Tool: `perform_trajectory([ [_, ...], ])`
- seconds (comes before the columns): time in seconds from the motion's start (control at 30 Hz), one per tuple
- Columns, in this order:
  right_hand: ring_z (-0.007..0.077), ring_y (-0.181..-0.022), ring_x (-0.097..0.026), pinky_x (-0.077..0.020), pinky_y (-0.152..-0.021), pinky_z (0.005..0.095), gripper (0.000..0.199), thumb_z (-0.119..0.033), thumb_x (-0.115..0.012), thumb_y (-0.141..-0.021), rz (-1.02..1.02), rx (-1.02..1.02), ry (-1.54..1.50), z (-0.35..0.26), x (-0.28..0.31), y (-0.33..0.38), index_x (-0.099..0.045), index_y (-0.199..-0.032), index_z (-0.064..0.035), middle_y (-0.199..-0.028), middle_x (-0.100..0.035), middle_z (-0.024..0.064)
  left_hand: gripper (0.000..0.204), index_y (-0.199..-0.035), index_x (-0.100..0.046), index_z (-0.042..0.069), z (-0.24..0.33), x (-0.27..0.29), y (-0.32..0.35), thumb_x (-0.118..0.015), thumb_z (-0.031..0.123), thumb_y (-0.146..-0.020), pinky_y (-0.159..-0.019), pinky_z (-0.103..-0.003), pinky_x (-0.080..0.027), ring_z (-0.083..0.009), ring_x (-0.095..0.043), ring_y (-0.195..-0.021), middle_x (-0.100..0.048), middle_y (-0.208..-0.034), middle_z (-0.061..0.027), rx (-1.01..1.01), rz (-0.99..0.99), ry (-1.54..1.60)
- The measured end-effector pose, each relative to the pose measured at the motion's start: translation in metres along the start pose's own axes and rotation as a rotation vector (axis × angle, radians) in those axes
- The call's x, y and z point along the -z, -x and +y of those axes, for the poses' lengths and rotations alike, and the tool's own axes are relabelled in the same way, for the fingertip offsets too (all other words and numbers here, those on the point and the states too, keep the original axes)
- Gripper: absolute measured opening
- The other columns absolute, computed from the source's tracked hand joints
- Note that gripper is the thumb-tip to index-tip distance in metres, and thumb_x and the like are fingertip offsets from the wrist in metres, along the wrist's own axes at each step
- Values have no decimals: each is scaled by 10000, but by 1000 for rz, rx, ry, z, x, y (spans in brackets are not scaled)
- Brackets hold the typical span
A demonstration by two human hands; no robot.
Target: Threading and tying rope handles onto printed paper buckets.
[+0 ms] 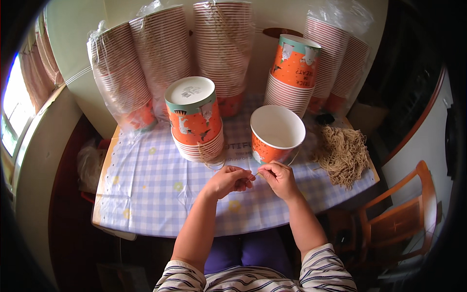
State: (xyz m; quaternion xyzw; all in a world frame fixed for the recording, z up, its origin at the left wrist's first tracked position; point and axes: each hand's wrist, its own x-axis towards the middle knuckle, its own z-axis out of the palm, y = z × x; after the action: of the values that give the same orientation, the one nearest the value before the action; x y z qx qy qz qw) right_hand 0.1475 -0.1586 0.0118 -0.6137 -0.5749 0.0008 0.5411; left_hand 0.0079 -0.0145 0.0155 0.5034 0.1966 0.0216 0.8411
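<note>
Just in front of an upright orange paper bucket with a white inside, both my hands are close together over the table. My left hand is closed, with thumb and fingers pinching a thin tan cord. The same cord is pinched between the thumb and fingertips of my right hand, next to the bucket's base. A bit of cord shows by the bucket's lower right side; how it joins the bucket is hidden. Upside-down stacked buckets stand to the left, with cord loops hanging near their lower rims.
A heap of tan cords lies at the table's right. Behind the upright bucket is another inverted stack. Tall plastic-wrapped bucket stacks line the back. A checked cloth covers the table; a wooden chair stands at right.
</note>
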Motion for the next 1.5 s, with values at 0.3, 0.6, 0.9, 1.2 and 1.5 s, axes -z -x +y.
perform_trajectory([
  [0.3, 179, -903, -601, -465, -822, 305, 232, -125, -659, -829, -101, -37, -120, -1, 7, 0, -613, -1013, 8, -947, -628, 93, 144, -878, -686, 22, -2, 2, 1, -667, 160, -846, -597, -208, -445, -78, -568, -656, -654, -749, -42, -81, -11, -186],
  [0.6, 90, -771, -615, -492, -668, 236, 234, -27, -591, -878, -283, -340, -393, -5, -10, 8, -573, -1109, 11, -910, -652, 60, 169, -837, -676, 2, -7, 2, -1, -665, 170, -846, -595, -211, -431, -68, -540, -676, -618, -713, -3, -182, 67, -351],
  [0.9, 203, -681, -607, -474, -610, 305, 70, -45, -643, -820, -156, -218, -38, 2, -11, 6, -604, -866, -10, -764, -621, 101, 819, -1487, -27, 196, 20, -56, 94, -430, 573, -881, -937, -629, -400, -399, -320, -1308, -151, -1517, -137, -1076, -71, 476],
  [1.2, 159, -662, -579, -466, -597, 278, 72, -41, -640, -830, -101, -199, -55, 7, -12, 8, -594, -871, -3, -768, -611, 84, 892, -1466, 115, 308, 43, -131, 172, -470, 575, -847, -823, -755, -341, -289, 62, -1409, 251, -1517, -24, -1675, -389, 608],
  [1.5, 185, -674, -587, -474, -618, 292, 68, -31, -636, -831, -123, -178, -50, -1, -10, 8, -591, -872, -2, -768, -608, 84, 828, -1468, 68, 310, 43, -153, 179, -460, 530, -869, -825, -696, -375, -294, -41, -1331, 225, -1523, -8, -1698, -360, 594],
])
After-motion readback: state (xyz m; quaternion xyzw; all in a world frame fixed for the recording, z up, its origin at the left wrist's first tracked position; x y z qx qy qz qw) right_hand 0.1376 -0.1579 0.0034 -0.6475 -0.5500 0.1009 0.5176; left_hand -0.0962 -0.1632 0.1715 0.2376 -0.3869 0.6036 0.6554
